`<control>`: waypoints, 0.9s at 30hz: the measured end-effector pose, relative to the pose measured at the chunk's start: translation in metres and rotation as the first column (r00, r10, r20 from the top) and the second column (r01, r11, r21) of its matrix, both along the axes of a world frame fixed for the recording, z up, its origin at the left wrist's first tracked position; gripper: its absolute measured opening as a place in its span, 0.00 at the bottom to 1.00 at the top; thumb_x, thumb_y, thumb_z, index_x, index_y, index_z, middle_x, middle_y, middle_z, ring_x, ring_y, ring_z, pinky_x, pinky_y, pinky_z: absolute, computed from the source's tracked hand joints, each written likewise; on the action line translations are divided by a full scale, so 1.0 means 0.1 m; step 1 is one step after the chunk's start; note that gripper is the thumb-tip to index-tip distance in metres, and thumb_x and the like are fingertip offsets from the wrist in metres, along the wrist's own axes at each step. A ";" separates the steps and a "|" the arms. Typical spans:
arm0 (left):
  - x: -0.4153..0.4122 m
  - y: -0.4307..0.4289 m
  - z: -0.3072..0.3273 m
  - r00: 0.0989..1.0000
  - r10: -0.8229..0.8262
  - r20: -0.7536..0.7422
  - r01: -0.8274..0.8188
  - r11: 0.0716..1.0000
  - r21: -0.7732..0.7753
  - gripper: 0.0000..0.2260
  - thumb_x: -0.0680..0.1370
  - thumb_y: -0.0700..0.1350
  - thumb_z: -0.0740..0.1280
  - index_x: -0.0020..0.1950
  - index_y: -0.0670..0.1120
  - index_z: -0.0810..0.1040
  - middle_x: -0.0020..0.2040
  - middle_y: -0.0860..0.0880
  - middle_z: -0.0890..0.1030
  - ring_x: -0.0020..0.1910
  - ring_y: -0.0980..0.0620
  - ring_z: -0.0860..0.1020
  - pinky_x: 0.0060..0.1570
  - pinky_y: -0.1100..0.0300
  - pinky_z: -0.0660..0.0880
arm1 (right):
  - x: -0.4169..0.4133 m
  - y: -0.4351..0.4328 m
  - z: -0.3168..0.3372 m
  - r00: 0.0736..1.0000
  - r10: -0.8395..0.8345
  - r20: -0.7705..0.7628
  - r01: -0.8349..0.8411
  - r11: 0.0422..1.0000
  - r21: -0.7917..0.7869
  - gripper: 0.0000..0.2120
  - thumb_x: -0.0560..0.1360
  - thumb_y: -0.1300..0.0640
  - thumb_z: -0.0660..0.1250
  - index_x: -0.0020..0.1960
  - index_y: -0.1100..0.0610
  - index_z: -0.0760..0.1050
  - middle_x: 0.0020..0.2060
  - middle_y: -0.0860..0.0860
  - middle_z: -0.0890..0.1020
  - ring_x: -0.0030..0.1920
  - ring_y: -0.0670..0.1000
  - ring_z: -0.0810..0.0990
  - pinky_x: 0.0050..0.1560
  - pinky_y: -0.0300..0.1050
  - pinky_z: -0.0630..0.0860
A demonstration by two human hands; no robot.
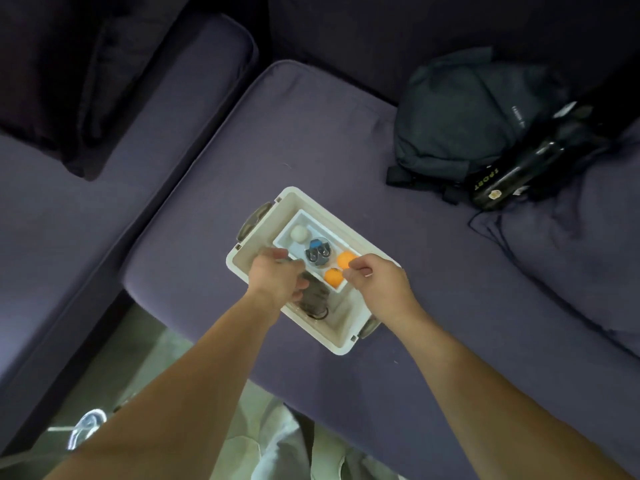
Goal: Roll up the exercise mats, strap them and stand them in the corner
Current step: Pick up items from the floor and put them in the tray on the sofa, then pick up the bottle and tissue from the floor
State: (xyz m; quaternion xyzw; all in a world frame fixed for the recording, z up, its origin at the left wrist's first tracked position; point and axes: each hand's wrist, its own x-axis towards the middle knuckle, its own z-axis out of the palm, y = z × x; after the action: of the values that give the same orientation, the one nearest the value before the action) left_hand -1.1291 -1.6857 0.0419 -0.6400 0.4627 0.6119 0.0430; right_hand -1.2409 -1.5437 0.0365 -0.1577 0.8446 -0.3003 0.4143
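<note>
Looking down on a dark purple fabric sofa (346,150), with pale floor (156,348) showing past its front edge. Resting on the seat cushion: a cream plastic storage box with grey latch handles (337,341), lid off. Seated in its top, a shallow white plastic inner tray (313,220) carrying one small white ball (298,233), two small orange balls (345,259) and a blue-and-metal piece (317,254) too small to identify.

Left hand (277,277) down inside the box beside the tray, fingers curled round a soft grey bundle (315,296); possibly coiled strapping, but impossible to tell. Right hand (375,282) at the tray's near corner, thumb and curled fingers pinching what looks like its rim, just beside the orange balls.

Further right on the sofa, well apart from the box, a slumped dark grey fabric backpack (460,123) with a black bottle lettered SPORT (512,174) lying against it.

No exercise mats anywhere in view, rolled or flat, and no corner either. Judging from that, barely begun: seemingly hunting for straps. Rolling, strapping and standing all left to do.
</note>
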 end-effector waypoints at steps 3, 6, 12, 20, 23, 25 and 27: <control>0.00 0.25 0.58 0.998 0.023 -0.057 -0.022 0.999 0.028 0.15 0.80 0.36 0.67 0.65 0.42 0.71 0.52 0.41 0.82 0.41 0.43 0.84 0.38 0.52 0.80 | 0.07 0.28 0.60 0.988 -0.152 0.034 0.153 0.988 -0.034 0.09 0.77 0.50 0.70 0.55 0.51 0.79 0.47 0.46 0.81 0.48 0.46 0.81 0.48 0.39 0.77; -0.05 0.56 1.24 0.993 0.012 -0.115 -0.008 1.000 0.029 0.12 0.80 0.36 0.65 0.63 0.42 0.71 0.50 0.41 0.81 0.42 0.41 0.82 0.44 0.48 0.80 | 0.11 0.63 1.22 0.962 -0.262 0.076 0.268 0.960 -0.080 0.10 0.77 0.49 0.70 0.56 0.51 0.78 0.50 0.47 0.82 0.52 0.48 0.82 0.54 0.51 0.81; -0.24 1.54 2.20 0.966 -0.164 -0.199 0.145 0.984 -0.107 0.11 0.80 0.37 0.65 0.62 0.42 0.74 0.51 0.43 0.81 0.38 0.46 0.81 0.41 0.52 0.79 | 0.09 1.65 2.27 0.903 -0.416 0.105 0.428 0.884 -0.189 0.10 0.78 0.52 0.69 0.58 0.54 0.77 0.50 0.51 0.83 0.47 0.52 0.84 0.42 0.45 0.80; -1.05 3.60 3.19 0.900 -0.271 -0.341 0.218 0.958 -0.186 0.06 0.80 0.38 0.65 0.56 0.43 0.78 0.47 0.43 0.81 0.39 0.45 0.81 0.41 0.50 0.79 | -0.20 3.91 3.23 0.800 -0.580 0.155 0.594 0.728 -0.342 0.08 0.80 0.52 0.65 0.55 0.56 0.77 0.47 0.48 0.81 0.42 0.48 0.81 0.36 0.42 0.75; -1.34 4.42 3.56 0.835 -0.370 -0.407 0.301 0.927 -0.224 0.06 0.79 0.39 0.65 0.54 0.44 0.78 0.46 0.44 0.82 0.39 0.46 0.81 0.40 0.53 0.79 | -0.32 4.68 3.49 0.723 -0.666 0.184 0.677 0.630 -0.380 0.05 0.79 0.54 0.65 0.51 0.55 0.77 0.44 0.48 0.81 0.38 0.47 0.79 0.35 0.42 0.75; -1.53 4.92 3.76 0.794 -0.421 -0.438 0.352 0.907 -0.233 0.04 0.79 0.38 0.65 0.52 0.44 0.78 0.46 0.44 0.81 0.37 0.46 0.81 0.37 0.55 0.77 | -0.39 5.18 3.63 0.655 -0.723 0.219 0.734 0.542 -0.409 0.03 0.79 0.57 0.65 0.50 0.55 0.77 0.40 0.49 0.80 0.36 0.47 0.78 0.34 0.43 0.73; -1.70 5.39 3.88 0.760 -0.459 -0.460 0.402 0.888 -0.222 0.04 0.79 0.37 0.65 0.48 0.44 0.78 0.44 0.44 0.81 0.36 0.45 0.81 0.37 0.56 0.76 | -0.43 5.67 3.73 0.593 -0.771 0.231 0.773 0.465 -0.432 0.04 0.79 0.58 0.65 0.51 0.58 0.77 0.38 0.49 0.79 0.35 0.49 0.77 0.33 0.43 0.70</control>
State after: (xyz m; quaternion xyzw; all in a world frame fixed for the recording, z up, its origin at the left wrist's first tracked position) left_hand -1.2992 -1.1464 0.4299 -0.3370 0.6252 0.7035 0.0259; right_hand -1.2835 -0.9769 0.4100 0.1415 0.7172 -0.6580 0.1807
